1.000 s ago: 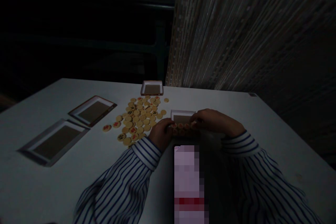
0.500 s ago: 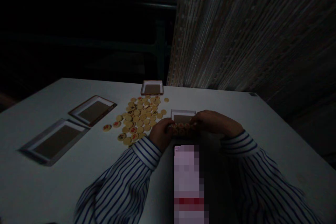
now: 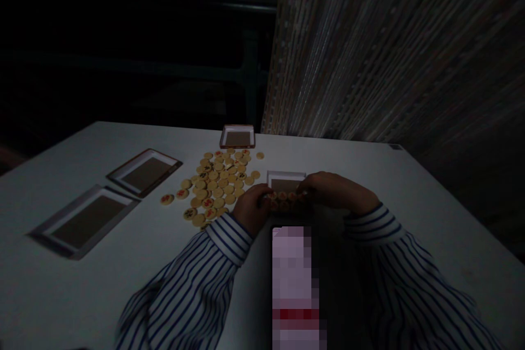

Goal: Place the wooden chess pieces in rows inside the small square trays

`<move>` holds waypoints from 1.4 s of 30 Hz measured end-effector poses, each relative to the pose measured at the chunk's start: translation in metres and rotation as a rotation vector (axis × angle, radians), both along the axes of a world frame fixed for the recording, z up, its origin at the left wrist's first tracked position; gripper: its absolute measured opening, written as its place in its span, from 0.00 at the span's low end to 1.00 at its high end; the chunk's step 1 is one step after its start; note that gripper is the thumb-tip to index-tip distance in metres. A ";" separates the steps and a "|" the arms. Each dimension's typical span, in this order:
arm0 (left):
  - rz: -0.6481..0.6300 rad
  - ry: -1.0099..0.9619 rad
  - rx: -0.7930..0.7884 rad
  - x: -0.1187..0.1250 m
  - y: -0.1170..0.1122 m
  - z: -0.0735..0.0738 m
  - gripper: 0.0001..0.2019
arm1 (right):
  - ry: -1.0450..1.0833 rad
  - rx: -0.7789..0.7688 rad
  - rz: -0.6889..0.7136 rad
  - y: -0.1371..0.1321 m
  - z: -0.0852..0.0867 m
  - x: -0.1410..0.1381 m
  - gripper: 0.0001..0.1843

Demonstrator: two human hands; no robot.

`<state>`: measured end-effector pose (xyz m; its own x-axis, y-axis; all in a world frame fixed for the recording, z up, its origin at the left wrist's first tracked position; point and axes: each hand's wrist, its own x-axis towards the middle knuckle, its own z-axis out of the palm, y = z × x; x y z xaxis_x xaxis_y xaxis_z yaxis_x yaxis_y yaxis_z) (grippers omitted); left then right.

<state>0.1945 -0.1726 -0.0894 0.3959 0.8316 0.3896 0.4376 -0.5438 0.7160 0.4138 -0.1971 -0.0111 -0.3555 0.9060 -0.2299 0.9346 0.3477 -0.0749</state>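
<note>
My left hand [image 3: 251, 209] is curled at the left end of rows of round wooden Chinese chess pieces [image 3: 283, 197] with red marks. At their right end, my right hand [image 3: 338, 190] bends its fingers down onto the pieces. These rows lie at the near side of a small open box [image 3: 286, 184], whose far rim and bare floor show between the hands. Fingertips of both hands are dark and partly hidden. A large loose heap of Chinese chess pieces [image 3: 219, 185] spreads left of my left hand, some showing red or black characters.
Three more open boxes or lids stand on the white table [image 3: 156, 284]: one at the back [image 3: 238, 143], one at left [image 3: 144, 172], one nearer [image 3: 88, 224]. A phone [image 3: 292, 279] with a lit screen lies below my hands. A string curtain [image 3: 320, 65] hangs behind.
Almost nothing differs. Both hands keep their place at the ends of the rows of Chinese chess pieces, and the heap lies as before.
</note>
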 end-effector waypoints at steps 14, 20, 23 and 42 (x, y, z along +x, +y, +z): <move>-0.011 0.024 -0.020 0.000 0.000 0.002 0.12 | -0.013 -0.006 -0.007 -0.001 0.002 -0.003 0.14; -0.012 0.008 -0.005 0.000 0.000 0.001 0.12 | 0.020 0.042 -0.024 -0.003 0.007 0.001 0.15; 0.001 0.016 -0.010 0.000 -0.001 0.002 0.12 | 0.016 0.079 -0.066 -0.005 0.014 0.002 0.15; 0.052 0.017 0.073 0.002 -0.001 0.004 0.10 | -0.072 0.212 -0.162 -0.019 0.032 -0.013 0.15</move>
